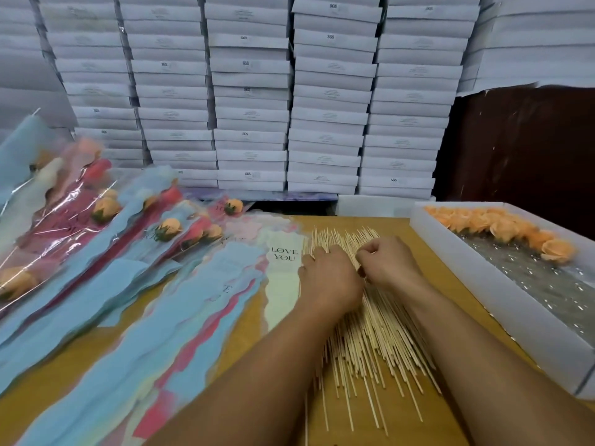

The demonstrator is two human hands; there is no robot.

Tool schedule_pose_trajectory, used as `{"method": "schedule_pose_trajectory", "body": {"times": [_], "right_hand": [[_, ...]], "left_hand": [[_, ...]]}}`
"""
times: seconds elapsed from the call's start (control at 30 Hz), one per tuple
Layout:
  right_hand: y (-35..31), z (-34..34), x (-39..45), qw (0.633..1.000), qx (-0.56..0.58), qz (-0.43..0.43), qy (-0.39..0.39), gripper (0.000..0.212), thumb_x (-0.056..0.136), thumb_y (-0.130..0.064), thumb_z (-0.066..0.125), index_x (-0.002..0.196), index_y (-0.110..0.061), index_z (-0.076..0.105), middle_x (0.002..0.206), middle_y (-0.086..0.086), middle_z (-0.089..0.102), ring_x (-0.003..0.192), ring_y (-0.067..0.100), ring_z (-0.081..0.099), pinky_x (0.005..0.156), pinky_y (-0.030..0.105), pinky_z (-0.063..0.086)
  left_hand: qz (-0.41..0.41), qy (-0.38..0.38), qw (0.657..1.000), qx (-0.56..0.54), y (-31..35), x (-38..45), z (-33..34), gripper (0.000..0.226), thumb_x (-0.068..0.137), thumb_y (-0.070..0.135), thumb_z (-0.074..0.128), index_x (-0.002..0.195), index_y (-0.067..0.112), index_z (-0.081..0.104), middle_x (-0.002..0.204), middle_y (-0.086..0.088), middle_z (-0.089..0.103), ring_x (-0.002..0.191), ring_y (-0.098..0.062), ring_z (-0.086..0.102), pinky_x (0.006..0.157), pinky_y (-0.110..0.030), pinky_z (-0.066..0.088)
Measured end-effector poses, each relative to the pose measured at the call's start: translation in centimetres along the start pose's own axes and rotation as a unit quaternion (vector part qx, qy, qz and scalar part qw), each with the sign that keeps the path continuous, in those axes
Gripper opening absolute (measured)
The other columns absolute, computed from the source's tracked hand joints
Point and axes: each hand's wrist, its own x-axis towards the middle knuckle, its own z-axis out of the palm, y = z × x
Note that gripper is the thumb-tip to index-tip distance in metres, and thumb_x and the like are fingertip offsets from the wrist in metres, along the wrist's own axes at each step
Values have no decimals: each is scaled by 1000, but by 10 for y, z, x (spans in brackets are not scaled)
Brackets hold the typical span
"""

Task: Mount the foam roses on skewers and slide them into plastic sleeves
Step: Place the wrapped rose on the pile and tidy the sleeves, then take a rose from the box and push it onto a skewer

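A spread pile of wooden skewers (367, 346) lies on the table in front of me. My left hand (326, 278) rests on the pile with its fingers bent down onto the sticks. My right hand (388, 260) sits beside it, fingers curled as if pinching skewers, though the grip itself is hidden. Orange foam roses (502, 226) fill the far end of a white tray (515, 320) on the right. Empty plastic sleeves (199, 304) in blue, pink and cream, one printed "LOVE YOU", lie fanned to the left. Sleeved roses on skewers (106, 207) are heaped at the far left.
Stacks of white flat boxes (254, 91) wall off the back of the table. A dark brown panel (521, 143) stands at the back right. Bare brown tabletop (444, 278) shows between the skewers and the tray.
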Motion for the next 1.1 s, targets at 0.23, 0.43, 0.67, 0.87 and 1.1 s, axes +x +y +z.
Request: {"method": "schedule_pose_trajectory", "body": {"times": [0.23, 0.43, 0.67, 0.87, 1.1], "right_hand": [[6, 1, 5, 1000, 2, 13, -5, 25, 88, -18, 56, 77, -1, 71, 87, 14, 76, 88, 35, 72, 76, 47, 59], [4, 2, 3, 1000, 1, 19, -13, 24, 87, -17, 59, 80, 0, 74, 83, 15, 76, 86, 35, 73, 81, 52, 60], [4, 2, 2, 1000, -15, 22, -17, 24, 90, -21, 61, 89, -2, 76, 86, 14, 76, 86, 33, 73, 84, 53, 59], [6, -3, 4, 1000, -14, 22, -8, 26, 89, -20, 59, 90, 0, 75, 86, 14, 77, 88, 35, 73, 83, 55, 60], [7, -37, 22, 989, -87, 34, 110, 23, 93, -21, 52, 76, -13, 66, 75, 5, 67, 68, 27, 61, 55, 28, 38]], "left_hand": [[-5, -11, 999, 34, -16, -5, 13, 51, 100, 42, 45, 136, 6, 43, 140, -18, 47, 130, -35, 39, 107, -46, 33], [16, -35, 998, 49, -8, -14, 15, 60, 99, 50, 44, 140, 6, 41, 146, -17, 43, 136, -36, 34, 114, -49, 27], [16, -44, 997, 69, -16, -15, 7, 56, 98, 49, 47, 138, 10, 45, 144, -15, 44, 136, -35, 34, 113, -49, 26], [14, -41, 997, 62, -17, -12, 7, 50, 96, 48, 49, 133, 13, 47, 140, -12, 46, 132, -33, 36, 109, -50, 31], [21, -28, 998, 53, -16, -12, 9, 45, 95, 48, 50, 126, 15, 51, 134, -10, 47, 127, -33, 37, 105, -51, 32]]}}
